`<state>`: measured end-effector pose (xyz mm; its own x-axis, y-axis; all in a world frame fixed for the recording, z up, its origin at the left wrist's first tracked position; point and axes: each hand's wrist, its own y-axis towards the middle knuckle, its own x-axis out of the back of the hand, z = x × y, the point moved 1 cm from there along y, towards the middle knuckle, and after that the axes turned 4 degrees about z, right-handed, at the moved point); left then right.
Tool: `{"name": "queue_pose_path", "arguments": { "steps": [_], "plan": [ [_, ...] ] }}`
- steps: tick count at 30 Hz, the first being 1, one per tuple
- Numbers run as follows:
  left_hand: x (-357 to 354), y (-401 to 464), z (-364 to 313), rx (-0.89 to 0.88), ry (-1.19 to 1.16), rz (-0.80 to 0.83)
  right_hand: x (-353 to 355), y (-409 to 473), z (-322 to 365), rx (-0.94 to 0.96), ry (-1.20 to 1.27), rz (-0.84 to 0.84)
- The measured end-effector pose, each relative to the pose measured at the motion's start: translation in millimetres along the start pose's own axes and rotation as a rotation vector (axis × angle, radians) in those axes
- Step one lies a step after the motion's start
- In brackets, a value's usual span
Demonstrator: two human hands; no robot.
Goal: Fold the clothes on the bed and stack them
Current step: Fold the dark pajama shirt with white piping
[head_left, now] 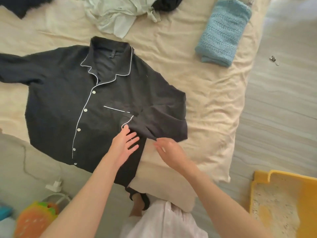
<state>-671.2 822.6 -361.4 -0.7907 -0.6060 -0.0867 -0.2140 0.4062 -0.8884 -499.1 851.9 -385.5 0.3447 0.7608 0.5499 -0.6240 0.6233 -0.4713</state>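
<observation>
The left hand (126, 145) lay flat on the dark pyjama shirt (68, 103), fingers straight and spread, holding nothing, just pressing the cloth down near the hem. The right hand (167, 148) was just beside it, at the edge of the folded-in sleeve (154, 124). It was blurry, so I could not tell if its fingers pinched the cloth or only touched it.

The shirt lay face up on the bed (205, 103), buttons done up, white piping down the front. The sleeve on the right-hand side was already turned in across the chest pocket. The other sleeve (12, 67) was spread out flat, far from the hands.

Beyond the shirt's collar sat a crumpled pale green garment (113, 16) and a dark garment (166, 4), both not folded. Off to the shirt's right side, well apart, lay a folded blue knit sweater (224, 33). I think that one was the start of the stack.

To do this step well, the flat hand should hold the shirt steady while the other hand smooths the folded sleeve so its edge runs straight down the side. Then the far sleeve needs the same fold, so both sides match. Pulling too fast could bunch up the soft cloth and drag the shirt crooked on the wrinkly sheet.
</observation>
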Motion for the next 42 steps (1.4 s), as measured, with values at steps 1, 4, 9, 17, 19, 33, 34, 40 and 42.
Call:
{"name": "queue_pose_path", "arguments": {
  "steps": [1,4,9,17,19,33,34,40,42],
  "plan": [
    [5,4,2,0.052,0.056,-0.038,3,0,-5,-0.036,0.034,-0.092],
    [14,18,5,0.099,0.145,-0.328,15,3,-20,-0.105,0.012,-0.337],
    [19,44,-18,0.053,0.093,-0.528,29,16,-34,-0.125,-0.195,-0.341],
    [10,46,-19,0.002,0.248,-0.076,22,40,-27,-0.185,-0.276,-0.203],
    [17,29,-16,-0.176,0.345,-0.045,20,37,-15,-0.142,-0.188,-0.267],
    [96,-49,2,-0.181,0.357,0.307,-38,14,87,0.011,0.142,-0.099],
    [102,-52,3,-0.067,0.282,0.316,-40,12,92,0.052,0.057,-0.093],
    [122,-58,11,0.178,0.132,0.055,-79,-13,117,0.144,-0.144,-0.061],
    [125,-57,14,0.098,0.13,-0.08,-95,-18,122,0.075,-0.115,-0.01]
  ]
}}
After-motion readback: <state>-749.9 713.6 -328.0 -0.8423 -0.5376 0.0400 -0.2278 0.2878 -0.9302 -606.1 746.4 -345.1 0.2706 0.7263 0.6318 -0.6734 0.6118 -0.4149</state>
